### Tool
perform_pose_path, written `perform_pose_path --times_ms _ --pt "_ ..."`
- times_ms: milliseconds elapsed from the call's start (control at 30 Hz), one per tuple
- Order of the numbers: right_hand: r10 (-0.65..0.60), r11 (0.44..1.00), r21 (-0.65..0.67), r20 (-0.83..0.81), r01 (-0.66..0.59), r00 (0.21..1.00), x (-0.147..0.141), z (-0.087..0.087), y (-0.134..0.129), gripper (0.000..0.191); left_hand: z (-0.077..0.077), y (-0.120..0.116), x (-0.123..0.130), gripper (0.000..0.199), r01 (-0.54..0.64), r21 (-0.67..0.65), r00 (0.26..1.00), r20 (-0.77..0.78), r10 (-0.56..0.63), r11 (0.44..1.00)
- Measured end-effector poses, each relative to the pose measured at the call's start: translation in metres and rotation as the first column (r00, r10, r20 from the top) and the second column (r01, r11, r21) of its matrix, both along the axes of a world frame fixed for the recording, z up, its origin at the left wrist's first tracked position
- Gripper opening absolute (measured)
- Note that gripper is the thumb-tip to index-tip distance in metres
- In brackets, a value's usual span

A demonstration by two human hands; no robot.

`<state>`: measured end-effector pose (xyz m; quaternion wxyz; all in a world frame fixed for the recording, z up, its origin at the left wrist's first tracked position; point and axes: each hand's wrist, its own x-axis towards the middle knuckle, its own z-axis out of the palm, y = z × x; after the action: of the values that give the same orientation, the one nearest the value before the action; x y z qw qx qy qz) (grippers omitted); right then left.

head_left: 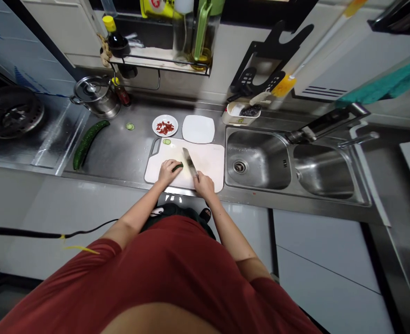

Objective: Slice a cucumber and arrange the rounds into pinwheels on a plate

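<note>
My left hand [169, 171] is closed over a dark green piece of cucumber [178, 166] on the white cutting board [210, 155]. Only the right end of that piece shows past my fingers. My right hand [204, 184] grips the handle of a kitchen knife [190, 161], whose blade points away from me over the board, just right of the cucumber piece. A few pale slices [166, 141] lie by the board's upper left corner. Left on the counter is a whole long cucumber [88, 143].
Behind the board stand a plate of chopped red pieces [165, 127] and a white square plate [198, 129]. More slices [130, 126] rest on the steel counter. A lidded pot [95, 95] is at the back left; a double sink [258, 155] adjoins the board's right side.
</note>
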<state>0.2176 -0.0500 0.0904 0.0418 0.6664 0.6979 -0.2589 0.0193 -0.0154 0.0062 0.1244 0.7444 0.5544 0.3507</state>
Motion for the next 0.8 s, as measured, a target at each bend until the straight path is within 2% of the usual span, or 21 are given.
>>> perform_pose_path --times_ms 133,300,533,667,800 --pt "0.017 1.0 -0.02 0.019 -0.017 1.0 -0.006 0.004 0.0 0.04 0.0 0.002 -0.002 0.02 0.026 -0.015 0.998 -0.049 -0.027 1.0" --pt "0.028 0.999 -0.024 0.015 -0.027 1.0 -0.008 0.003 -0.002 0.039 0.002 0.008 -0.008 0.021 0.03 -0.075 0.999 -0.024 -0.032 0.997" --pt "0.013 1.0 -0.027 0.025 -0.012 1.0 -0.006 -0.001 -0.003 0.037 0.007 0.015 -0.013 0.028 -0.015 -0.131 1.0 -0.016 0.013 0.991" --pt "0.022 1.0 -0.016 0.023 -0.021 0.999 -0.004 -0.003 -0.003 0.035 0.009 0.012 -0.012 0.026 0.041 -0.167 0.999 0.024 -0.037 0.985" --pt "0.039 0.999 -0.018 0.033 -0.038 0.999 -0.006 -0.001 -0.004 0.034 0.01 0.008 -0.009 0.024 0.024 -0.136 0.999 0.026 -0.021 0.99"
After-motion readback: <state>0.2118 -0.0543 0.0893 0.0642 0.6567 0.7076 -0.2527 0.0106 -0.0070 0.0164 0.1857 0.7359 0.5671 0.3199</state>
